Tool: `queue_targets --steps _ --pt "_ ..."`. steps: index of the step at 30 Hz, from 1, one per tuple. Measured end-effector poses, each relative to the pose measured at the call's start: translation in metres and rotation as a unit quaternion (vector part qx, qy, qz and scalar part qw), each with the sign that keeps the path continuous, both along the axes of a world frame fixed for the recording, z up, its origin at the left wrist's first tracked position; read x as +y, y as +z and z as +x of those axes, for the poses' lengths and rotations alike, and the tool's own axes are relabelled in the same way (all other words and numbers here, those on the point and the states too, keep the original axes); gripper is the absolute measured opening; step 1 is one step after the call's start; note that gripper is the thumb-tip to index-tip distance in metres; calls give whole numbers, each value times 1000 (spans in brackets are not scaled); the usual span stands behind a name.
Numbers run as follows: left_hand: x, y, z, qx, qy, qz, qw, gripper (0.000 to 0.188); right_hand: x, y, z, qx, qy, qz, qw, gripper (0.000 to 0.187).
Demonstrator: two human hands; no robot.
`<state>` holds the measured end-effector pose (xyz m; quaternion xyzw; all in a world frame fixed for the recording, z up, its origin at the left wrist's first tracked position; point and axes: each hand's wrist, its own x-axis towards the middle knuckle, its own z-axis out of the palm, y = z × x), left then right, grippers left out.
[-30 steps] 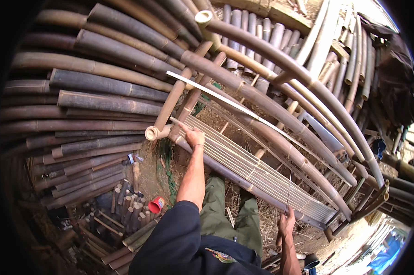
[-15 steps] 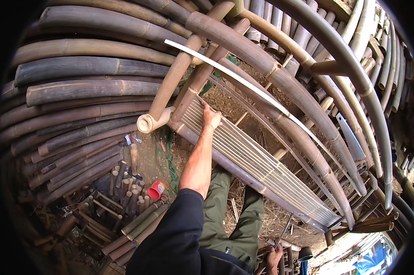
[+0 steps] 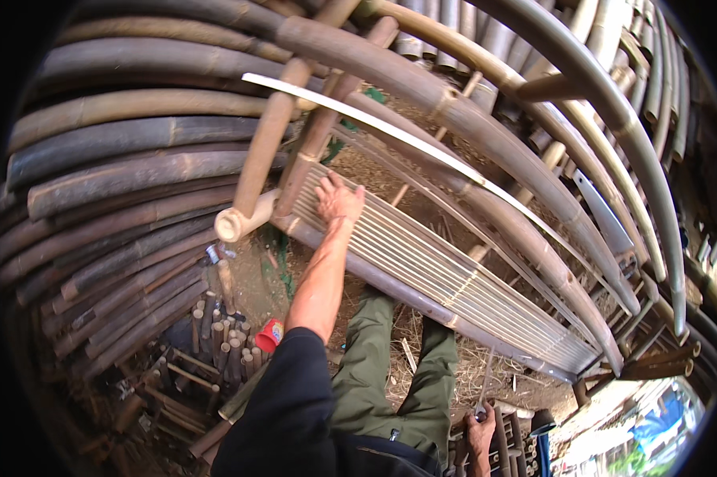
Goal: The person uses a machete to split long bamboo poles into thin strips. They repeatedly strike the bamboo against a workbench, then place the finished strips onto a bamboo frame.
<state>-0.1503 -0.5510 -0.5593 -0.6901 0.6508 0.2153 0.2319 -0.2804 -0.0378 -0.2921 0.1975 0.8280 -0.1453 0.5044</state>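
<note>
A panel of thin, pale bamboo slats (image 3: 446, 280) lies side by side within a frame of thick bamboo poles. My left hand (image 3: 339, 199) rests on the slats near their left end, fingers spread and palm down, holding nothing. The front bamboo rail (image 3: 390, 284) runs along the slats' near side, close to my legs. Low at the right, beside my thigh, my right hand (image 3: 480, 439) is closed around a long, thin tool (image 3: 488, 380) that points up toward the rail; its exact kind is blurred.
A pale split bamboo strip (image 3: 390, 127) lies across the frame's poles. Stacked bamboo poles (image 3: 128, 131) fill the left side. A handsaw (image 3: 603, 213) leans among poles at right. A red cup (image 3: 269, 335) stands by short bamboo pieces (image 3: 235, 350) at lower left.
My left hand has gone from fingers curled at the slats' far edge to lying spread on top of them. The right hand and its tool have risen slightly; the whole view has shifted.
</note>
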Motion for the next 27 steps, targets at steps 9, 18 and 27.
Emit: queue_targets --steps 9,18,27 --pt "58 -1 -15 53 -424 37 903 77 55 -13 -2 48 183 -10 982 62" --pt "36 51 -187 68 -552 -200 807 43 82 -4 -6 -13 -69 45 997 69" --pt "69 212 -146 275 -591 -112 750 24 103 41 -25 117 104 -52 986 53"
